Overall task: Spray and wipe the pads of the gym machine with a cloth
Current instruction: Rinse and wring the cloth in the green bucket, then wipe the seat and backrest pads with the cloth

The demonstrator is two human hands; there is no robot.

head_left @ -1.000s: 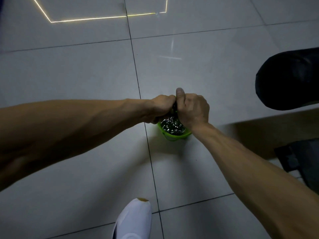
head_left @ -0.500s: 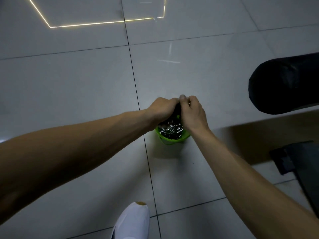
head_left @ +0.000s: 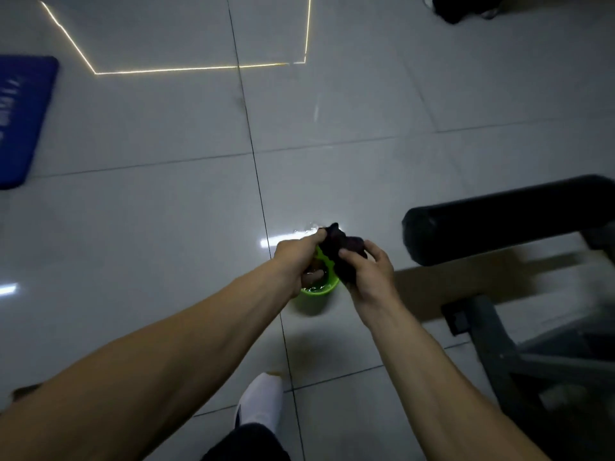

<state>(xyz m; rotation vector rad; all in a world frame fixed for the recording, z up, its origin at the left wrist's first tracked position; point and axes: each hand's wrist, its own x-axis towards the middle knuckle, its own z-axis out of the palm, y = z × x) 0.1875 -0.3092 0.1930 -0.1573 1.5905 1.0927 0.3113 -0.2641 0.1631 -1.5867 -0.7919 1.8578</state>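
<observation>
- Evidently the step in hand is wringing. The dark cloth (head_left: pixel 344 249) is bunched between both hands, just above the green tub (head_left: pixel 317 292) that stands on the tiled floor (head_left: pixel 166 211).
- The left hand (head_left: pixel 296 257) grips the cloth's far end with curled fingers. The right hand (head_left: pixel 367 281) clasps the nearer part, thumb and fingers closed round it.
- To do it well, I would twist the two ends in opposite directions and keep the bundle over the tub. Drips then fall into it and not on the glossy tile, which seems to carry wet spots just beyond the hands.
- Damp rather than dripping seems the aim, since a soaked cloth would likely leave streaks on the pad.
- The black roller pad (head_left: pixel 499 221) lies near on the right, apart from the hands, above the machine's grey frame (head_left: pixel 492 344). It is probably the next surface to wipe.
- No spray bottle shows in view, so the wet cloth may have to do that work.
</observation>
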